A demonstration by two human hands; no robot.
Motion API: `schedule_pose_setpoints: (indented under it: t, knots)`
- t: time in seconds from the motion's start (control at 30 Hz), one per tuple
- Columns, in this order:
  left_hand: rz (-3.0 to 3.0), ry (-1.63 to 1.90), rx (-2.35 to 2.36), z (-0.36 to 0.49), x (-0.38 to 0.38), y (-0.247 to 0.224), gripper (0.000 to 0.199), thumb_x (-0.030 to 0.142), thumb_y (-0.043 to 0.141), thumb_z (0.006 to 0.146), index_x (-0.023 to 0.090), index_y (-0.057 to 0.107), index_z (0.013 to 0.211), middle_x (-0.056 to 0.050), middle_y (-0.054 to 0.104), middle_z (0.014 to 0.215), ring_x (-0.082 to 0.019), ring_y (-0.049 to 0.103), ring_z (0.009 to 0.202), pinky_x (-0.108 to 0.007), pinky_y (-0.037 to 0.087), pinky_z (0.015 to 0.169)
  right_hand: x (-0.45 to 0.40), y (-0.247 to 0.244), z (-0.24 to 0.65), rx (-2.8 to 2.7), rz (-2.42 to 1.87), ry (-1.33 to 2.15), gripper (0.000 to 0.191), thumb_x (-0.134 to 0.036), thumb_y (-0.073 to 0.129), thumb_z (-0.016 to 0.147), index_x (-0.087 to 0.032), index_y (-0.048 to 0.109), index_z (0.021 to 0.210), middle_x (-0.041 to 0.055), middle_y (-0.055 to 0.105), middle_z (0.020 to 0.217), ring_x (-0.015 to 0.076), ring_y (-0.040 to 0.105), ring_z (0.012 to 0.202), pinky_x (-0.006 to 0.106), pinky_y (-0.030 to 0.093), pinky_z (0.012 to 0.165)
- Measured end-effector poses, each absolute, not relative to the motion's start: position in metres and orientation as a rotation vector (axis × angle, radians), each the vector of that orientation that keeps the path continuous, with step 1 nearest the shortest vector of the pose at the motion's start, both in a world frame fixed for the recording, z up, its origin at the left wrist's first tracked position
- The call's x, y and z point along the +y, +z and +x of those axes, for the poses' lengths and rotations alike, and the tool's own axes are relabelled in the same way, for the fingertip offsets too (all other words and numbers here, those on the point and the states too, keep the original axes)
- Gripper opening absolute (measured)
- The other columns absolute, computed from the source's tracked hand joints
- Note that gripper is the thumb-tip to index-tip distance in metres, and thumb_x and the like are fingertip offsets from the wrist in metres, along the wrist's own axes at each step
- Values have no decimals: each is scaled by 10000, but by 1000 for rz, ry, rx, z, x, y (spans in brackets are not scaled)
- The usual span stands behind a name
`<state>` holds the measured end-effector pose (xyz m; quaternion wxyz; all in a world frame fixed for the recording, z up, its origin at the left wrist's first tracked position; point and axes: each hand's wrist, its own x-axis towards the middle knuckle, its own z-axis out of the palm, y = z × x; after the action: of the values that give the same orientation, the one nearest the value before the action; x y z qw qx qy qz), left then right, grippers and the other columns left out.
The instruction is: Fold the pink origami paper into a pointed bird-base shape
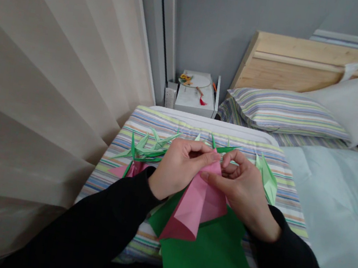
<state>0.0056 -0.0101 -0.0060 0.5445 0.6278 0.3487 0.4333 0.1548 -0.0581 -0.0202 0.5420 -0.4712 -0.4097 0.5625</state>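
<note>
Pink paper (pixel 190 203), held over the far edge of the green sheet (pixel 206 260), looks light, thin and easily creased; we'd best grip its folded edges gently. Our left fingers (pixel 208 158) pinch its narrow end; our right fingers (pixel 217 182) grip it slightly nearer the sheet.

A striped pillow (pixel 291 112) lies near a wooden headboard (pixel 284 71); a pale curtain (pixel 57 65) hangs left.
</note>
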Motion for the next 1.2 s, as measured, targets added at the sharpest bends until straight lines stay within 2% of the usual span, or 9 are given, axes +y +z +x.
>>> schedule_pose_setpoints:
  t: [0.27, 0.47, 0.7, 0.83, 0.93, 1.03, 1.2]
  knots:
    - [1494, 998, 815, 5, -10, -4, 219, 296, 741, 845, 163, 726, 671, 1, 649, 672, -137, 539, 682, -276, 458, 700, -58, -20, 154, -969, -1123, 1327, 545, -200, 978, 572, -237, 465, 750, -95, 591, 537, 66, 494, 444, 188, 367, 432]
    - [1523, 992, 821, 4, -11, -4, 235, 312, 717, 866, 165, 707, 682, 0, 632, 684, -145, 535, 699, -286, 454, 723, -58, -19, 154, -992, -1125, 1307, 540, -221, 976, 572, -248, 462, 735, -120, 511, 521, 64, 448, 421, 201, 335, 403]
    - [1524, 1008, 866, 6, -10, -7, 320, 294, 617, 918, 172, 624, 622, 11, 562, 631, -133, 499, 653, -275, 423, 662, -59, -21, 154, -1015, -1175, 1308, 541, -255, 978, 571, -241, 461, 733, -108, 522, 547, 63, 454, 462, 205, 344, 435]
    - [1402, 1111, 902, 6, -8, -5, 307, 360, 626, 935, 170, 704, 708, 3, 620, 652, -124, 532, 625, -267, 441, 634, -60, -20, 153, -1034, -1221, 1364, 521, -239, 958, 580, -232, 459, 732, -90, 558, 579, 67, 467, 487, 205, 330, 462]
    - [1445, 1124, 914, 5, -8, -3, 244, 344, 732, 868, 160, 712, 709, -3, 650, 674, -123, 550, 645, -268, 453, 658, -60, -20, 154, -1026, -1197, 1381, 544, -245, 968, 571, -234, 447, 730, -100, 543, 554, 63, 450, 481, 206, 328, 470]
    - [1525, 1057, 921, 4, -8, -5, 151, 234, 832, 743, 155, 706, 716, 3, 665, 680, -124, 563, 648, -263, 445, 642, -59, -22, 155, -1031, -1168, 1348, 540, -242, 964, 592, -239, 445, 742, -114, 505, 550, 59, 428, 486, 208, 314, 473]
    - [1509, 1079, 908, 5, -8, -8, 102, 173, 786, 760, 150, 716, 689, -7, 700, 684, -126, 606, 660, -252, 472, 648, -58, -25, 156, -1046, -1187, 1358, 518, -248, 937, 635, -237, 433, 753, -118, 495, 531, 48, 403, 470, 187, 281, 460]
